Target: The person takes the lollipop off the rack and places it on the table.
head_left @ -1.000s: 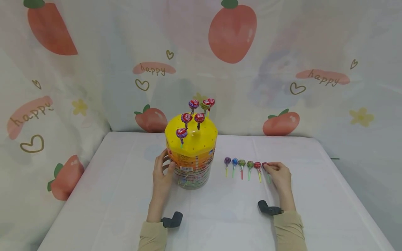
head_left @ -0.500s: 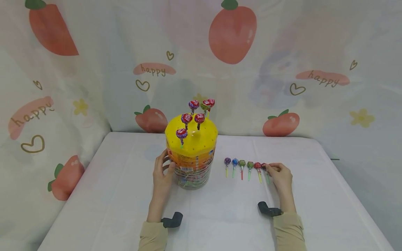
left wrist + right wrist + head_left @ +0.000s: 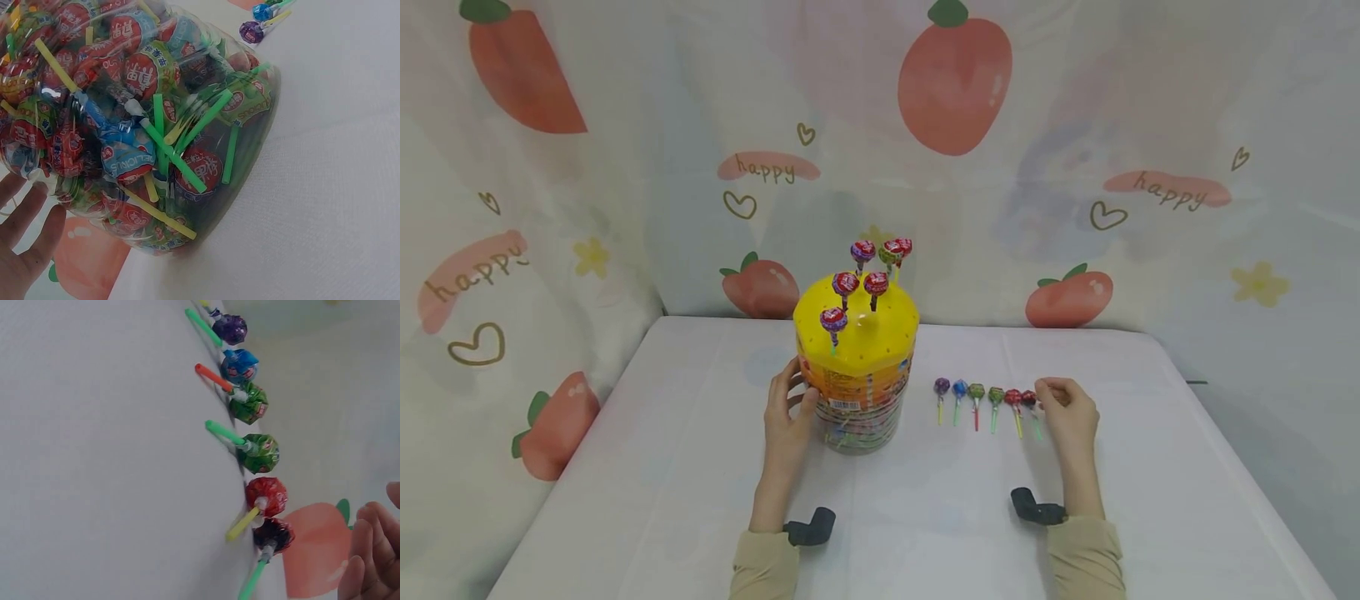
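A clear plastic jar (image 3: 868, 425) of wrapped lollipops, with a yellow holed lid (image 3: 887, 337), stands left of the table's middle. Several lollipops (image 3: 833, 318) stand upright in the lid. My left hand (image 3: 786, 417) holds the jar's left side, thumb in front; its fingers also show in the left wrist view against the jar. To the right lies a row of several lollipops, ending in a dark red one (image 3: 274, 534) with a green stick. Just above and right of that end, my right hand (image 3: 1070, 412) hovers, fingers loosely bent, with nothing visible between them.
A white cloth covers the table (image 3: 925, 517). Behind it hangs a fabric backdrop (image 3: 850, 83) printed with fruit and "happy". In the row also lie purple (image 3: 942, 386), blue (image 3: 959, 388), green (image 3: 976, 390) and red (image 3: 1013, 397) lollipops.
My right hand has let go of the dark red lollipop at the row's right end and lifted slightly off it. The left hand and the jar have stayed in place.
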Demonstrator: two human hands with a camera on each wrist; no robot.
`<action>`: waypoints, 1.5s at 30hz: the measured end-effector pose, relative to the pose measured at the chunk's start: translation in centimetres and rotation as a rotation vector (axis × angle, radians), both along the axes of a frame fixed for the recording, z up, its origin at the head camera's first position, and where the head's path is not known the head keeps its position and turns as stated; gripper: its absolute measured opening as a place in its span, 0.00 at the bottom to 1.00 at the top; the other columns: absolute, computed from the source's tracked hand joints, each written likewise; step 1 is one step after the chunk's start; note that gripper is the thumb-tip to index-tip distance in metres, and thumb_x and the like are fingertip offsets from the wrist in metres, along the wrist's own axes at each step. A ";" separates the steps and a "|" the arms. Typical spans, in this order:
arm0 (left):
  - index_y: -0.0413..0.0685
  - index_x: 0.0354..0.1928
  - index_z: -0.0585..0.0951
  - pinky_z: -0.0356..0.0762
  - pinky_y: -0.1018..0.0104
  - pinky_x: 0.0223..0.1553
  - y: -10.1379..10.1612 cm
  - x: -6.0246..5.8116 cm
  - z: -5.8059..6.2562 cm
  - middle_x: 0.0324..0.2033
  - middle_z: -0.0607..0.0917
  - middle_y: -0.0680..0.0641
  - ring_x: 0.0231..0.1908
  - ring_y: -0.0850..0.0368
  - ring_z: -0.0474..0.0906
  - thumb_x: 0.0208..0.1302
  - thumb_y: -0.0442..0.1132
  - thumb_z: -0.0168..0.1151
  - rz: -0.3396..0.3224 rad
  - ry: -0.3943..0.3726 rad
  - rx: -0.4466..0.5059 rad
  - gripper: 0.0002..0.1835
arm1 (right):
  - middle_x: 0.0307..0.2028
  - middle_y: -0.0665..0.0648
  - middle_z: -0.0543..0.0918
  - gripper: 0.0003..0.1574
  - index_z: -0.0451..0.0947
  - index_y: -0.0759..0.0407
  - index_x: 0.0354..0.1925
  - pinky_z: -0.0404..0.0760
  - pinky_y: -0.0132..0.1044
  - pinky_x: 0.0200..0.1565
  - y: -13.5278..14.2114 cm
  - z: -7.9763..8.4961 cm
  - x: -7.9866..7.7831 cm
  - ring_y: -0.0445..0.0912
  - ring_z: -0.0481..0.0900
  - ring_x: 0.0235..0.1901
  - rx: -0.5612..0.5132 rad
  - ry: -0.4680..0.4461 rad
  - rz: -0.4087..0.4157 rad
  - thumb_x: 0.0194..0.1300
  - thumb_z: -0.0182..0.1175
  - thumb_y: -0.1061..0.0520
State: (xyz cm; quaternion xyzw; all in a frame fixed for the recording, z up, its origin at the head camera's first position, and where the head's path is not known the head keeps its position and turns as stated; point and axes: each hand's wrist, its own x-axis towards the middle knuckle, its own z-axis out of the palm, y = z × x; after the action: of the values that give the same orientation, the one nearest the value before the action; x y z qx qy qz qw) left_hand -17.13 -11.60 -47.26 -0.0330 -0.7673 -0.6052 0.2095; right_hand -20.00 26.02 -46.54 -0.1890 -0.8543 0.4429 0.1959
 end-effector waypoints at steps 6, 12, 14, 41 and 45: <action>0.56 0.70 0.63 0.71 0.42 0.59 -0.1 0.1 0.1 0.62 0.71 0.47 0.61 0.52 0.69 0.69 0.45 0.56 0.001 0.018 -0.019 0.29 | 0.23 0.36 0.78 0.15 0.82 0.63 0.42 0.70 0.17 0.27 -1.2 1.6 0.5 0.23 0.73 0.22 -0.039 0.130 -0.009 0.66 0.60 0.52; 0.57 0.70 0.63 0.71 0.42 0.60 -0.2 0.0 0.2 0.62 0.71 0.47 0.61 0.52 0.68 0.70 0.44 0.55 -0.011 0.032 -0.019 0.28 | 0.20 0.27 0.74 0.14 0.82 0.65 0.40 0.71 0.17 0.27 -2.6 3.1 0.8 0.26 0.74 0.24 -0.073 0.253 0.058 0.65 0.61 0.54; 0.56 0.70 0.63 0.71 0.42 0.60 -0.2 0.0 0.1 0.63 0.71 0.47 0.62 0.52 0.68 0.70 0.44 0.55 -0.015 0.031 -0.019 0.28 | 0.21 0.28 0.74 0.13 0.82 0.65 0.41 0.71 0.17 0.28 -3.3 3.8 0.9 0.26 0.73 0.25 -0.079 0.271 0.089 0.65 0.61 0.55; 0.58 0.70 0.63 0.71 0.44 0.61 0.1 0.1 0.1 0.63 0.71 0.49 0.62 0.54 0.68 0.69 0.44 0.56 -0.018 -0.008 0.001 0.29 | 0.30 0.49 0.82 0.09 0.82 0.64 0.41 0.74 0.23 0.39 -11.6 10.7 2.2 0.33 0.76 0.31 -0.120 0.483 0.446 0.63 0.62 0.61; 0.58 0.70 0.63 0.70 0.43 0.60 0.0 0.1 0.1 0.63 0.71 0.49 0.62 0.54 0.68 0.70 0.43 0.56 -0.017 -0.001 0.000 0.29 | 0.32 0.57 0.83 0.10 0.81 0.63 0.43 0.74 0.23 0.41 -12.3 11.4 1.9 0.34 0.75 0.33 -0.093 0.511 0.488 0.63 0.63 0.61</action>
State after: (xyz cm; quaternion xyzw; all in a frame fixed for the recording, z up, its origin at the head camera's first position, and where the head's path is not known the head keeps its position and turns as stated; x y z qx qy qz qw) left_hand -16.99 -11.58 -47.12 -0.0392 -0.7671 -0.6069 0.2042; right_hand -18.06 13.71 -35.11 0.1287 -0.7764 0.5482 0.2830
